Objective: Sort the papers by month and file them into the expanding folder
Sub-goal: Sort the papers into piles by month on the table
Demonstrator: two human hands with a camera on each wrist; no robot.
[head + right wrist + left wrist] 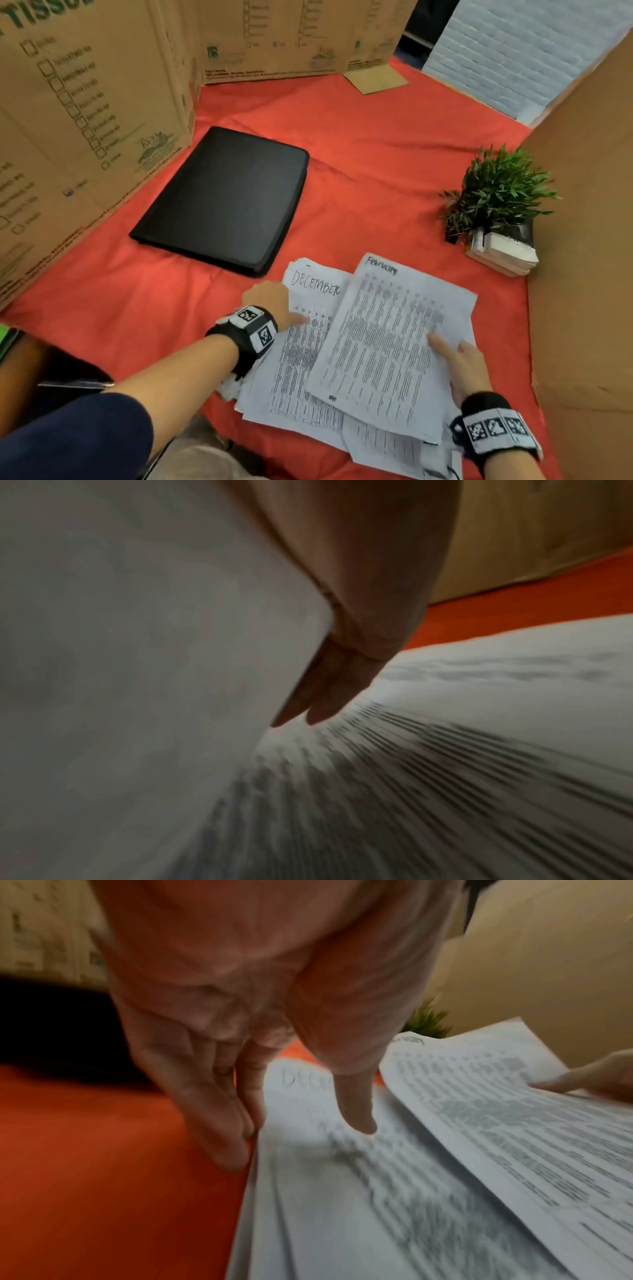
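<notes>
A closed black expanding folder (222, 195) lies on the red cloth (376, 154), left of centre. Near me sits a loose pile of printed papers (298, 394). Its exposed sheet is headed "DECEMBER" (315, 291) (301, 1104). My left hand (291, 308) (298, 1139) stands at the pile's left edge, fingers (219, 1123) straight down beside it, thumb pressing the December sheet. My right hand (459, 356) pinches a sheet headed "February" (394, 335) (496, 1110), thumb on top. Its fingers (318, 696) lie against the lifted underside (137, 642), above the pile (479, 750).
Cardboard walls stand on the left (68, 120), at the back (291, 34) and on the right (582, 240). A small green plant (496, 195) in a pot on a white block (503, 250) stands near the right wall. A white foam panel (513, 51) leans at the back right.
</notes>
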